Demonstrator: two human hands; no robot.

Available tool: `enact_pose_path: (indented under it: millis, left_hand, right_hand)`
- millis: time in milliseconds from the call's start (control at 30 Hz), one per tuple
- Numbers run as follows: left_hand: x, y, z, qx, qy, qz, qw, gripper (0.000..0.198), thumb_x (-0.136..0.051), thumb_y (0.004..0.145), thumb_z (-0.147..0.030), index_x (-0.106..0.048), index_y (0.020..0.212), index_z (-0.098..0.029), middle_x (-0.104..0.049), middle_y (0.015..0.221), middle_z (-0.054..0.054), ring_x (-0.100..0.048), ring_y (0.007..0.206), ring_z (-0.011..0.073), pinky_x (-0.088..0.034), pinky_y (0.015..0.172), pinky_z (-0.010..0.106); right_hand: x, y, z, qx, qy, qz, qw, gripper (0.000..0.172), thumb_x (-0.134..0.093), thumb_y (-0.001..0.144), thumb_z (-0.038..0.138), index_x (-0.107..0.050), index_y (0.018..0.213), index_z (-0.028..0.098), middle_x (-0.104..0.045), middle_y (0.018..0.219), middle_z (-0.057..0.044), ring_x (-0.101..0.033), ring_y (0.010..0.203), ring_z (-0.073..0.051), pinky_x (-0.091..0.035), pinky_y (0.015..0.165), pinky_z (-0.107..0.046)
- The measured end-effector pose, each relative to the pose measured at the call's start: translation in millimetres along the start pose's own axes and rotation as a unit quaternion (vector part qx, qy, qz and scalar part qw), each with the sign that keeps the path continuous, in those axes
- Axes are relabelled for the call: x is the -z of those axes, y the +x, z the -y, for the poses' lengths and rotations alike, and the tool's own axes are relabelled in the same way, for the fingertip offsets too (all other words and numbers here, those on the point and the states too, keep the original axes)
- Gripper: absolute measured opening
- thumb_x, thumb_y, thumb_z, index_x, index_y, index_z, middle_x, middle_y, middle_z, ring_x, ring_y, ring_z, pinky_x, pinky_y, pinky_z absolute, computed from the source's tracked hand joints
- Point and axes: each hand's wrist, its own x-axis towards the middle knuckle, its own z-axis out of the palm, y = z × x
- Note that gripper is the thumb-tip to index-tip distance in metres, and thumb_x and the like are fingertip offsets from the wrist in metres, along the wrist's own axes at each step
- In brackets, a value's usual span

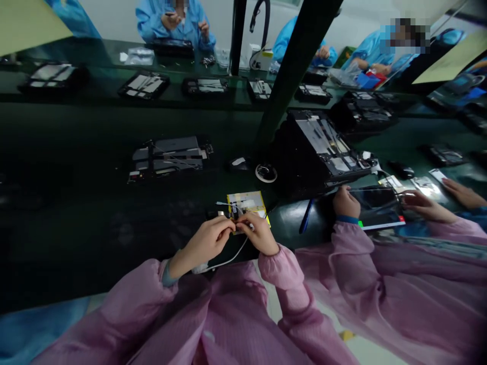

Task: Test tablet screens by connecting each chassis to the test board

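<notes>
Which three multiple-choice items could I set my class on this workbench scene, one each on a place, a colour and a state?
1. Where does the blue pen lie?
A. Inside a black tray
B. On the bench, between the wearer's right hand and the neighbouring worker's nearer hand
C. Clipped to a sleeve

2. What colour is the gown of the worker across the bench?
A. Pink
B. White
C. Blue

3. What are the wearer's left hand and right hand doing?
A. Pinching a small part together above a yellow-edged card
B. Lying flat and apart
C. Holding a tablet

Answers:
1. B: the pen lies on the bench beside the neighbour's hand.
2. C: the far worker's gown shows blue.
3. A: the fingers of both hands meet over the card.
</notes>
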Motion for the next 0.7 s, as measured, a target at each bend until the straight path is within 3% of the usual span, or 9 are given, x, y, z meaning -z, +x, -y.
enact_pose_path:
  millis: [233, 467, 700]
  left_hand:
    - [-14.0, 5, 8, 0.027, 0.037, -0.003, 0.999, 0.013, -0.046, 0.094, -0.02, -0.059, 0.093, -0.021, -0.067, 0.082, -0.001, -0.063, 0.07, 0.0118, -0.05, 0.069, 0.023]
    - [-22.9, 3, 19, -0.039, 0.146, -0.02, 0.988, 0.012, -0.045, 0.095, -0.019, -0.057, 0.095, -0.019, -0.065, 0.086, 0.002, -0.064, 0.078, 0.0142, -0.052, 0.074, 0.026]
    - [-24.3, 4, 19, -0.047, 0.147, -0.034, 0.987, 0.007, -0.048, 0.094, -0.018, -0.055, 0.092, -0.02, -0.063, 0.083, 0.001, -0.063, 0.076, 0.0131, -0.052, 0.073, 0.025]
  right_hand:
    - [3, -3, -7, 0.02, 0.031, -0.003, 0.999, 0.009, -0.054, 0.088, 0.018, -0.062, 0.084, 0.021, -0.066, 0.079, -0.001, -0.059, 0.077, -0.016, -0.044, 0.077, -0.031]
    - [-3, -5, -13, 0.046, 0.052, -0.013, 0.998, 0.009, -0.052, 0.089, 0.017, -0.061, 0.087, 0.02, -0.065, 0.08, -0.003, -0.058, 0.081, -0.017, -0.045, 0.08, -0.034]
    - [-6, -6, -18, 0.053, 0.052, -0.011, 0.997, 0.01, -0.052, 0.088, 0.016, -0.06, 0.087, 0.021, -0.065, 0.08, -0.003, -0.057, 0.081, -0.018, -0.044, 0.08, -0.035]
